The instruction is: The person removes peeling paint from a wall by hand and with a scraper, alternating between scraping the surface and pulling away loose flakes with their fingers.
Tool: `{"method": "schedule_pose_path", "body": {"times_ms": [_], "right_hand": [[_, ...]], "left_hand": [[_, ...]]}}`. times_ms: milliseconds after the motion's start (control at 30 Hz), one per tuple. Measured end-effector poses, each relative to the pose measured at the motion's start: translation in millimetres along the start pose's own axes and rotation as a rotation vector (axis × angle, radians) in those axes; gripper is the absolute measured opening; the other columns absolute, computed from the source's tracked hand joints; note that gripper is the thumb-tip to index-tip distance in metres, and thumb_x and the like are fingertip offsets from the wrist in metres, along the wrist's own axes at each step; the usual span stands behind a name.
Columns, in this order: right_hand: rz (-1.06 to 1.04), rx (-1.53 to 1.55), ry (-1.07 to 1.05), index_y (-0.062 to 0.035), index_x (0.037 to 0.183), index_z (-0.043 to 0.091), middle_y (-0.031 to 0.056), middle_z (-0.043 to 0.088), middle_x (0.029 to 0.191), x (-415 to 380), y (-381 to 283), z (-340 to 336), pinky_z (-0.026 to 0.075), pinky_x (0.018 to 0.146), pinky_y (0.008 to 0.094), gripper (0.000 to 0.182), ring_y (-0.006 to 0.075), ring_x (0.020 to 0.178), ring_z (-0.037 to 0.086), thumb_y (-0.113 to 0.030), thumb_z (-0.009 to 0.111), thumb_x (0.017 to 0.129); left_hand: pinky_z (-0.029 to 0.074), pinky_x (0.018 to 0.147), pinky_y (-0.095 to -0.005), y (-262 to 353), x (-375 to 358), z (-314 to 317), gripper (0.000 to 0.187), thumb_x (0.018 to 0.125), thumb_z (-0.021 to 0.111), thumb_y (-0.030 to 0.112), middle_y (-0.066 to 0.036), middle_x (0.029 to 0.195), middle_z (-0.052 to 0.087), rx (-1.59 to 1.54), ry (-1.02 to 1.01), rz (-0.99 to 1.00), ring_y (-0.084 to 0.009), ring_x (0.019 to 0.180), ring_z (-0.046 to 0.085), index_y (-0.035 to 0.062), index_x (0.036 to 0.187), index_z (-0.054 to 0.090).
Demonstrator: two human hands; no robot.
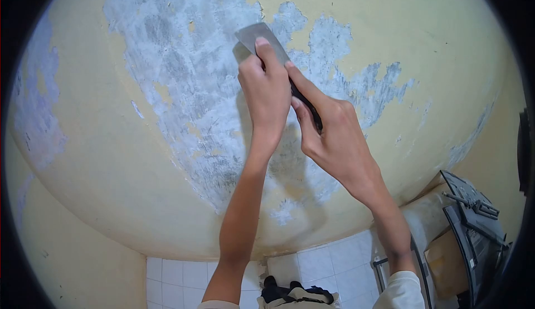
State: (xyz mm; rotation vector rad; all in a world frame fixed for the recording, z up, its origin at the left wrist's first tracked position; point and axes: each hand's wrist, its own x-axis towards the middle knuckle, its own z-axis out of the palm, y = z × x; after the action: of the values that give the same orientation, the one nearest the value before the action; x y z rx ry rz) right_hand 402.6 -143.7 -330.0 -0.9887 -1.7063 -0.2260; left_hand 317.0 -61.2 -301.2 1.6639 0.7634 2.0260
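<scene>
A scraper with a flat grey metal blade [257,31] and a dark handle is held against the wall. My right hand [334,128] wraps round its handle, one finger stretched along toward the blade. Higher up, my left hand [263,89] grips the blade part, with its thumb lying on the metal and the other fingers curled. The blade's far edge meets a bare whitish-grey patch [184,75] where the yellow paint [401,19] is gone. Ragged paint edges border this patch.
At the lower right, dark panels and metal parts [473,220] lean by a brown board [446,261]. White floor tiles [184,273] lie below the wall, and the person's dark shoes [271,289] show at the bottom. A dark object hangs at the right edge.
</scene>
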Motion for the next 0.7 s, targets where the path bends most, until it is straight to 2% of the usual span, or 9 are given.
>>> {"method": "schedule_pose_path", "body": {"times_ms": [33,133,200,267,333,467,567,633,700], "right_hand": [[0.019,-0.013,0.028,-0.0043,0.143,0.053,0.0235,0.064,0.075,-1.5,1.5,-0.4,0.045,0.056,0.0317,0.051,0.023,0.051,0.05,0.003,0.056,0.092],[0.069,0.007,0.015,-0.0045,0.143,0.052,0.0234,0.065,0.077,4.0,-5.9,-6.2,0.045,0.056,0.0316,0.052,0.0236,0.051,0.05,0.004,0.056,0.092],[0.055,0.007,0.016,-0.0046,0.143,0.053,0.0235,0.065,0.078,-6.6,-0.7,1.1,0.045,0.056,0.0314,0.053,0.0224,0.052,0.05,0.004,0.056,0.092],[0.024,0.004,0.017,-0.0047,0.143,0.053,0.0237,0.066,0.079,-6.7,2.4,2.8,0.045,0.056,0.0312,0.053,0.0213,0.052,0.05,0.005,0.056,0.091],[0.066,0.047,0.003,0.0067,0.139,0.05,0.0272,0.061,0.073,1.2,-10.8,-6.2,0.046,0.059,0.0464,0.049,0.0409,0.061,0.061,0.001,0.055,0.091],[0.013,-0.027,-0.011,0.0068,0.139,0.05,0.0276,0.061,0.074,-8.5,0.7,3.9,0.046,0.06,0.0464,0.049,0.0409,0.062,0.061,0.002,0.055,0.091],[-0.02,-0.062,0.029,0.0064,0.139,0.05,0.0274,0.061,0.073,0.6,-2.6,0.2,0.046,0.06,0.0463,0.049,0.041,0.062,0.061,0.001,0.055,0.091],[0.044,-0.015,0.045,-0.0046,0.142,0.055,0.0203,0.057,0.069,3.1,-5.6,-1.1,0.041,0.052,0.03,0.05,0.016,0.052,0.043,0.004,0.058,0.092],[0.016,-0.025,0.056,-0.0046,0.141,0.055,0.02,0.056,0.069,-8.2,-0.3,5.9,0.041,0.052,0.0298,0.05,0.016,0.052,0.043,0.004,0.057,0.092]], "left_hand": [[0.034,0.049,-0.0422,4.3,3.4,2.2,0.059,0.104,0.041,0.031,-0.012,0.048,0.043,-0.005,-0.007,-0.001,-0.0187,0.049,0.038,-0.0072,0.06,0.042],[0.033,0.049,-0.0415,7.2,6.7,1.6,0.059,0.105,0.041,0.03,-0.011,0.048,0.043,-0.136,-0.055,-0.097,-0.0181,0.049,0.038,-0.0073,0.06,0.043],[0.033,0.049,-0.0406,-1.6,-0.9,-1.9,0.059,0.105,0.04,0.03,-0.011,0.048,0.043,-0.053,-0.057,0.012,-0.0178,0.048,0.037,-0.0067,0.059,0.043],[0.033,0.049,-0.0405,1.1,3.0,1.2,0.058,0.105,0.04,0.03,-0.01,0.048,0.043,-0.074,-0.037,0.0,-0.0176,0.048,0.037,-0.0064,0.059,0.043],[0.033,0.049,-0.0407,9.3,4.5,1.7,0.058,0.105,0.04,0.03,-0.01,0.049,0.042,-0.122,-0.05,-0.073,-0.0177,0.048,0.037,-0.0059,0.06,0.042],[0.033,0.049,-0.0409,-8.6,-1.9,-0.3,0.058,0.106,0.04,0.03,-0.01,0.049,0.043,-0.102,-0.064,-0.028,-0.0175,0.048,0.037,-0.006,0.06,0.043],[0.033,0.049,-0.0405,0.8,4.6,4.4,0.058,0.106,0.04,0.03,-0.01,0.049,0.043,-0.132,-0.023,0.009,-0.017,0.048,0.037,-0.0055,0.06,0.043],[0.032,0.048,-0.0398,3.8,6.7,3.0,0.057,0.106,0.04,0.029,-0.009,0.049,0.042,-0.167,-0.041,-0.037,-0.0163,0.048,0.037,-0.0047,0.06,0.043],[0.032,0.048,-0.04,-4.1,-2.6,-0.2,0.057,0.106,0.04,0.029,-0.009,0.048,0.042,-0.14,-0.049,-0.038,-0.0169,0.048,0.037,-0.0048,0.06,0.042]]}}
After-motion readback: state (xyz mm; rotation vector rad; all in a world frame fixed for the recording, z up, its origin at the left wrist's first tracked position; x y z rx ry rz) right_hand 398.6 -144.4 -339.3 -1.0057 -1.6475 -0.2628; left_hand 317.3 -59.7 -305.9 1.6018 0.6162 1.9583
